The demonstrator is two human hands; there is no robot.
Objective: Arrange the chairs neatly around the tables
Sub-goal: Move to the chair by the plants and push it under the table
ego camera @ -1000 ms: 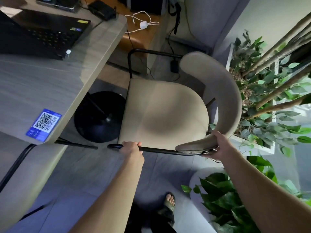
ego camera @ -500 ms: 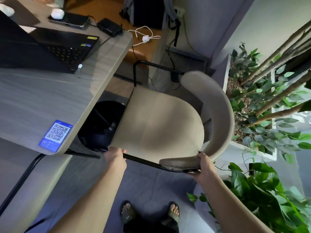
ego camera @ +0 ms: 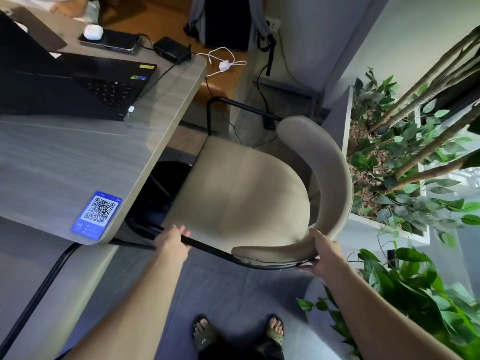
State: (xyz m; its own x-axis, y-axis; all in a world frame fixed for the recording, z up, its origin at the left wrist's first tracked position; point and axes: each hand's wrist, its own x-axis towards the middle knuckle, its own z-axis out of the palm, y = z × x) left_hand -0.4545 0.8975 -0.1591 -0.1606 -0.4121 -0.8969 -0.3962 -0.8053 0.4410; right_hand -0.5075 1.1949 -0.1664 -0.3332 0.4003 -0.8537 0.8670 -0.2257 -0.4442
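Planter: ahead of our right hand (ego camera: 323,254) we see a white planter box (ego camera: 384,226) holding brown soil or mulch, leafy branches and slanting stems; a second leafy plant (ego camera: 415,289) stands just right of our right forearm.
Table: ahead and left of our left hand (ego camera: 171,241) a grey wood-grain table (ego camera: 65,162) carries an open black laptop (ego camera: 78,84), a blue QR-code sticker (ego camera: 97,215) near its closest corner, and farther off a black charger brick (ego camera: 171,50) and a white earbud case (ego camera: 93,31) lying on a dark flat device.
Room: grey floor under our sandalled feet; beyond the table's far corner a white cable with adapter (ego camera: 224,64) lies on an orange-brown surface, a backpack leans at the wall and black cords hang from a wall socket.
Chair: between our hands we see a beige upholstered chair (ego camera: 241,193) with a curved backrest and a thin black metal frame; its seat front sits just under the table edge, over the table's round black base.
Left hand: curled around the near black arm rail, fingers over the top.
Right hand: closed on the backrest's near end where it meets the frame.
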